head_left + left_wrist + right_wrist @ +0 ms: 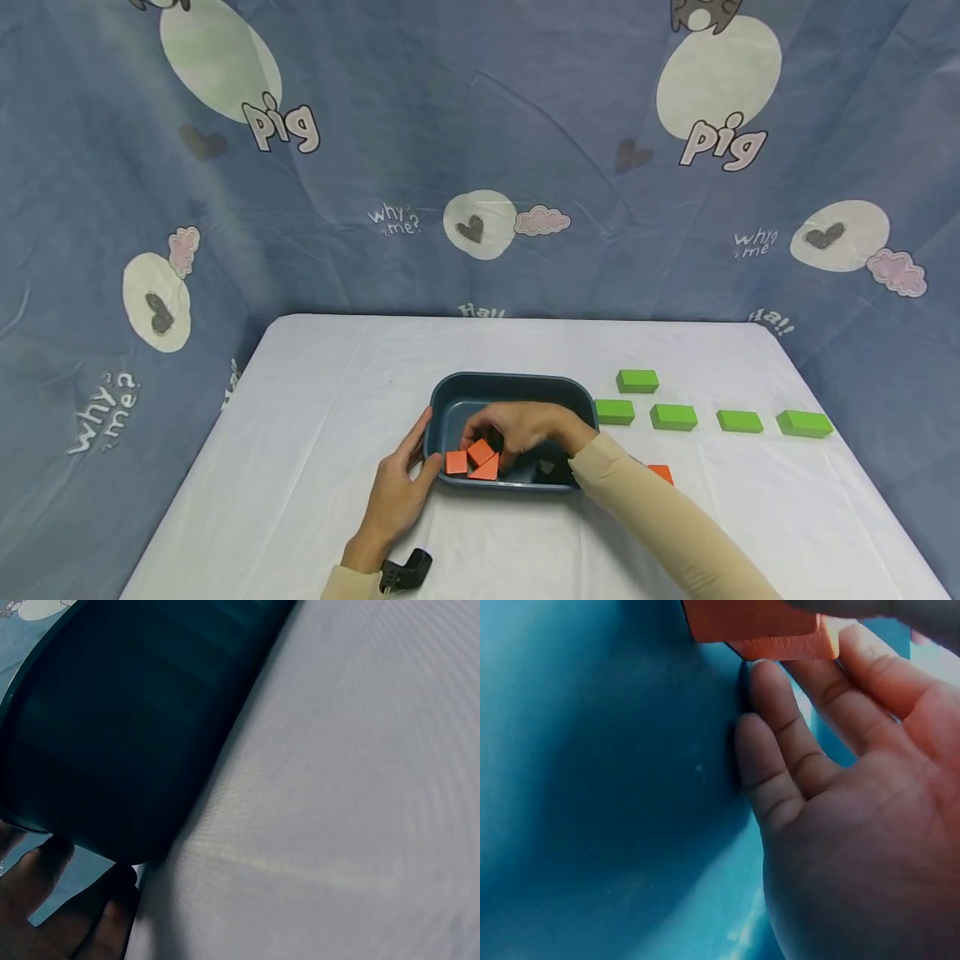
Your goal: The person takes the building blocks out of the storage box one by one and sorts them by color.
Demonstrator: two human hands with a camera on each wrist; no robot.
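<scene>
A dark blue rectangular plastic bin (517, 385) stands mid-table with several orange blocks (456, 462) at its near left corner. My right hand (517, 429) reaches down into the bin beside those blocks. In the right wrist view, an orange block (754, 619) sits between the thumb and fingers of that hand, partly cut off by the top edge. My left hand (397, 492) rests against the bin's left end, thumb and index finger spread along the wall. The left wrist view has its fingertips touching the bin's outer wall (112, 750).
Several green blocks (673, 417) lie spread on the white-covered table (337, 375) to the right of the bin. Another orange block (661, 473) shows partly from behind the right sleeve (667, 517). A printed blue curtain (480, 283) hangs behind the table.
</scene>
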